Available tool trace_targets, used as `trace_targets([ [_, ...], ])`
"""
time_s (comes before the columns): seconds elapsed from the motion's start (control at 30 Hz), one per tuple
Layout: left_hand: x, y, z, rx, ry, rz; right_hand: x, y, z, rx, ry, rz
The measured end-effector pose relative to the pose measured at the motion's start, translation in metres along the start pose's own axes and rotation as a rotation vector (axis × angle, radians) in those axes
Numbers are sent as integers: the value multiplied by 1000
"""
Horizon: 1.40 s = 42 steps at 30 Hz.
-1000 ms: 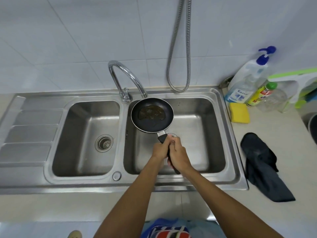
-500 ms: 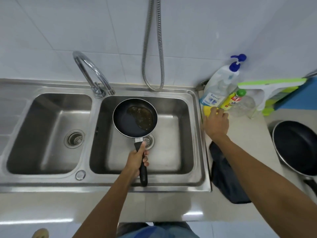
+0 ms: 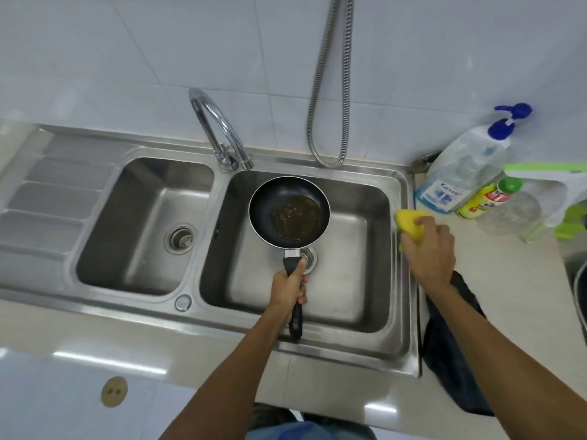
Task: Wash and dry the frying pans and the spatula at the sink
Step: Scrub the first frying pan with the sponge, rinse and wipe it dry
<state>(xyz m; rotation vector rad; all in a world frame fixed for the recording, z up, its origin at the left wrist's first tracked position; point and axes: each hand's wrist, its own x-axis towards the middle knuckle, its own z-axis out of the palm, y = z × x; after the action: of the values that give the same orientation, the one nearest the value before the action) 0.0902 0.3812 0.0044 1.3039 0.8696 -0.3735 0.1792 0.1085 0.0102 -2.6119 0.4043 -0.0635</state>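
A small black frying pan (image 3: 287,211) with brown greasy residue hangs over the right basin of the steel double sink (image 3: 398,281). My left hand (image 3: 287,289) grips its black handle. My right hand (image 3: 428,249) holds a yellow sponge (image 3: 408,223) above the sink's right rim. The curved tap (image 3: 216,128) arches behind the pan with no water visible. At the far right edge shows a sliver of a second pan (image 3: 579,290). No spatula is in view.
A dark cloth (image 3: 451,360) lies on the counter right of the sink, under my right forearm. A pump soap bottle (image 3: 467,166), a yellow detergent bottle (image 3: 489,198) and a green-and-white tool (image 3: 552,185) stand at the back right. A metal hose (image 3: 330,90) hangs on the wall.
My right hand let go of the pan handle, reached right to the sponge, picked it up and now brings it back toward the sink. My left hand keeps the pan.
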Motion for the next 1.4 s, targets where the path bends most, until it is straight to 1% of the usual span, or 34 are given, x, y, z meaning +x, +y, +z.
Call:
trace_targets([
  [0.03,0,0,-3,21,-5,10,-10,-14,6,40,-22,-109],
  [0.1,-1,0,-8,69,-20,27,-25,-51,21,83,-71,-391],
  [0.17,-5,-1,-12,127,-23,46,-29,-97,42,15,-121,-638],
  [0.2,-8,-1,-14,154,-25,57,-27,-120,54,-35,-169,-703],
  [0.27,-14,3,-18,167,-43,71,-15,-159,76,-132,-269,-750],
  [0.37,-19,10,-27,123,-59,66,0,-187,95,-344,-335,-702],
  [0.47,-13,16,-40,120,-57,33,-6,-185,100,-429,-352,-632],
  [0.53,-11,19,-42,147,-101,20,-24,-187,102,-399,-435,-647],
  [0.6,-10,19,-40,144,-148,-24,-35,-199,108,-343,-516,-731],
  [0.67,-11,19,-37,142,-180,-50,-31,-220,113,-301,-513,-765],
  [0.73,-11,21,-38,150,-189,-52,-10,-235,116,-253,-460,-694],
  [0.77,-11,22,-39,149,-194,-49,2,-237,115,-266,-435,-645],
  [0.87,-9,20,-44,149,-178,-47,24,-216,110,-391,-383,-536],
  [0.93,-1,19,-48,151,-146,-48,13,-198,102,-437,-395,-522],
  [1.0,6,20,-50,167,-150,-42,-12,-191,100,-414,-458,-572],
  [1.07,10,23,-52,186,-189,-47,-33,-200,108,-346,-529,-654],
  [1.1,9,25,-52,195,-214,-50,-38,-209,115,-314,-532,-686],
  [1.17,6,29,-53,218,-236,-43,-32,-229,127,-271,-466,-683],
  [1.23,5,36,-54,242,-236,-31,-13,-243,132,-271,-382,-624],
  [1.3,7,42,-58,245,-245,-18,8,-242,130,-342,-322,-559],
  [1.4,10,46,-64,227,-219,-2,27,-221,121,-454,-245,-478],
])
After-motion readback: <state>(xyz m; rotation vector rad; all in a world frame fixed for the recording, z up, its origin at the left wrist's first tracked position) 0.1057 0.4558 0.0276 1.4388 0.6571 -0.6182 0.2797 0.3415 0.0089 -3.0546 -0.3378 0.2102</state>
